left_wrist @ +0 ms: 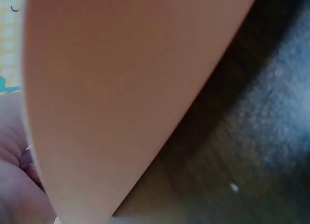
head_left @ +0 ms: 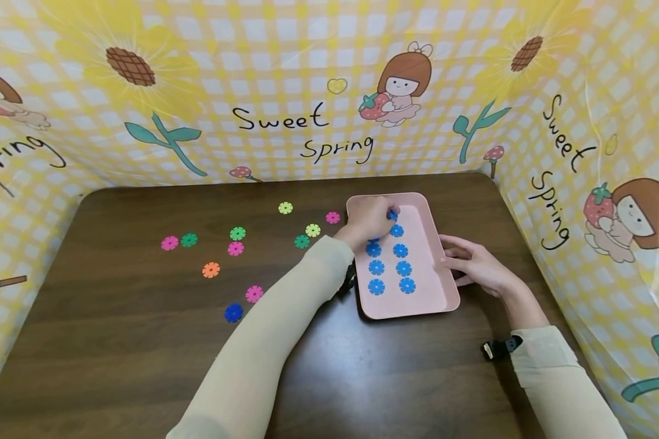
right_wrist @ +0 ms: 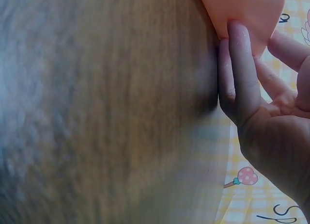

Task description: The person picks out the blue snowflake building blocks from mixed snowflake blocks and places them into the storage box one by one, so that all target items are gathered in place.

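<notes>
A pink tray (head_left: 434,244) lies on the table, with several blue flower-shaped discs (head_left: 401,250) set out inside it in two columns. My left hand (head_left: 369,217) reaches over its left wall and pinches a blue disc (head_left: 393,216) at the top of the right column. That hand covers the upper part of the left column. On the other side, my right hand (head_left: 480,266) touches the outside of the tray's right wall. In the right wrist view its fingers (right_wrist: 240,64) lie extended against the wall. The tray wall (left_wrist: 121,88) fills much of the left wrist view.
Loose discs in pink (head_left: 254,294), green (head_left: 238,233), yellow (head_left: 285,208), orange (head_left: 211,270) and dark blue (head_left: 233,313) are scattered left of the tray on the brown table (head_left: 115,341). A patterned yellow checked cloth (head_left: 285,67) stands around the table's back and sides.
</notes>
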{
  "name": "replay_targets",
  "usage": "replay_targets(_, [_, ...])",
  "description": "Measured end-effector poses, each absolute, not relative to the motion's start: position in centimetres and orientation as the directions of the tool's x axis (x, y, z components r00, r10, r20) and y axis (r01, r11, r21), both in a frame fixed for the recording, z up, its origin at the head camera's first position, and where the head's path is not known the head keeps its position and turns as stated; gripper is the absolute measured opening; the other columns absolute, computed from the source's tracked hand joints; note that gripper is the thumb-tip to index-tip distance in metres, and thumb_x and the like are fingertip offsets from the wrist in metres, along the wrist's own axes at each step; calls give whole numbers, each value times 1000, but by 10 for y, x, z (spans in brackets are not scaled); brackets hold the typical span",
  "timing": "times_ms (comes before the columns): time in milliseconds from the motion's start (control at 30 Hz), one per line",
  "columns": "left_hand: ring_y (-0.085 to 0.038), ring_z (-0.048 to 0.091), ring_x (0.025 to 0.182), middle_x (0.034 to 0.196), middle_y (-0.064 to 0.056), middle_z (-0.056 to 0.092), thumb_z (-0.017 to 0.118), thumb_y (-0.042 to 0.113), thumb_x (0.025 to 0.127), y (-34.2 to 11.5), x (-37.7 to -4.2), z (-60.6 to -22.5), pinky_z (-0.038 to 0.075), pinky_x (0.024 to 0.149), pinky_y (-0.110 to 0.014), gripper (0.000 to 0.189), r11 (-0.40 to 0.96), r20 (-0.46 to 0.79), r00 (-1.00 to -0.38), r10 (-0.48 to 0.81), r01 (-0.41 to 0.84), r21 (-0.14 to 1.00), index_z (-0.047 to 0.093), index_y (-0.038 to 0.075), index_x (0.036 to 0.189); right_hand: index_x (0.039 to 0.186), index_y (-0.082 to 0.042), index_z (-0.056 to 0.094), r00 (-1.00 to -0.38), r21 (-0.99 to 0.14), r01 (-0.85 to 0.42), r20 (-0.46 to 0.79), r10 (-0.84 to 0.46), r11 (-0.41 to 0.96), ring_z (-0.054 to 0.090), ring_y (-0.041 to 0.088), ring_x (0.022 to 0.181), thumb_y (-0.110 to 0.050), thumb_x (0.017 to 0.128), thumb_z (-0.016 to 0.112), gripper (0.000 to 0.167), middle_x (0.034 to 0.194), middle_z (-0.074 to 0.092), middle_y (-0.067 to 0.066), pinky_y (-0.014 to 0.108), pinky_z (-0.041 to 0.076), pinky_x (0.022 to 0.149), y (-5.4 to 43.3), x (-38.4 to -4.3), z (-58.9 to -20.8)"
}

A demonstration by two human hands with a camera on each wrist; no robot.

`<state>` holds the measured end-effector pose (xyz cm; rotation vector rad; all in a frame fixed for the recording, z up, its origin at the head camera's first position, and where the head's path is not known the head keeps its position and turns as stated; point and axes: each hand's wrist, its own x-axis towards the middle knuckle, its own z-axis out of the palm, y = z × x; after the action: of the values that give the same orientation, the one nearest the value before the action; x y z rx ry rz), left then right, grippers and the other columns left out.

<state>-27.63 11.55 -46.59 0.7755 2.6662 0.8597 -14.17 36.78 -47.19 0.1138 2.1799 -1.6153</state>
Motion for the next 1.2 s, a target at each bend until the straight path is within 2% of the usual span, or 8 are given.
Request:
replay_targets(133, [-15, 63, 92, 118, -1, 70, 68, 20, 101, 113, -277, -470, 52, 75, -27, 37, 703, -70, -845, 530, 392, 594, 67, 17, 138, 165, -11, 29, -904, -893, 312, -385, -188, 325, 69, 32, 105, -17, 105, 64, 70, 147, 46, 36, 48, 61, 78, 366, -146, -472])
replay_targets(233, [-14, 63, 95, 125, 0, 69, 68, 19, 101, 110, -278, -472, 53, 81, -29, 37, 711, -49, -856, 515, 395, 582, 67, 18, 138, 164, -11, 29, -903, -891, 308, -384, -191, 333, 69, 33, 106, -17, 105, 64, 70, 148, 46, 36, 48, 61, 78, 365, -148, -472])
replay_targets(367, [-13, 62, 104, 127, 1, 69, 68, 19, 99, 106, -280, -469, 49, 96, -35, 35, 733, -8, -864, 504, 422, 534, 70, 20, 134, 165, -11, 28, -902, -888, 304, -385, -195, 344, 68, 33, 107, -18, 105, 64, 70, 148, 45, 36, 48, 61, 78, 365, -151, -472])
replay_targets(467, [-12, 62, 110, 128, 2, 69, 68, 22, 99, 103, -279, -464, 46, 100, -38, 35, 744, 7, -867, 498, 432, 509, 70, 23, 134, 165, -11, 28, -902, -888, 301, -383, -198, 348, 68, 33, 108, -18, 105, 64, 70, 149, 44, 36, 48, 61, 78, 367, -153, -473])
replay_targets(633, [-15, 61, 110, 128, 4, 66, 70, 30, 100, 94, -272, -449, 51, 89, -39, 39, 723, 20, -864, 502, 433, 538, 66, 24, 138, 164, -10, 28, -906, -889, 293, -376, -195, 353, 69, 28, 105, -18, 105, 64, 70, 148, 44, 36, 47, 61, 77, 372, -157, -473])
replay_targets(800, [-16, 64, 101, 125, 5, 67, 68, 35, 100, 74, -260, -434, 55, 76, -37, 40, 704, 80, -860, 503, 462, 540, 66, 23, 138, 164, -9, 28, -907, -888, 290, -374, -193, 358, 70, 24, 103, -18, 105, 64, 70, 148, 45, 37, 47, 61, 77, 376, -160, -474])
replay_targets(967, [-16, 65, 92, 121, 3, 69, 67, 38, 100, 45, -250, -428, 53, 68, -36, 37, 706, 128, -869, 479, 467, 532, 70, 21, 134, 164, -7, 28, -911, -888, 283, -368, -189, 363, 69, 24, 102, -17, 105, 64, 70, 146, 45, 38, 48, 61, 76, 379, -163, -475])
replay_targets(1200, [-18, 69, 98, 116, 2, 72, 69, 36, 99, -2, -236, -425, 54, 67, -37, 32, 725, 158, -883, 442, 455, 517, 72, 19, 126, 164, -6, 29, -919, -879, 271, -357, -166, 392, 70, 25, 103, -16, 105, 64, 69, 146, 44, 39, 47, 61, 76, 386, -159, -474])
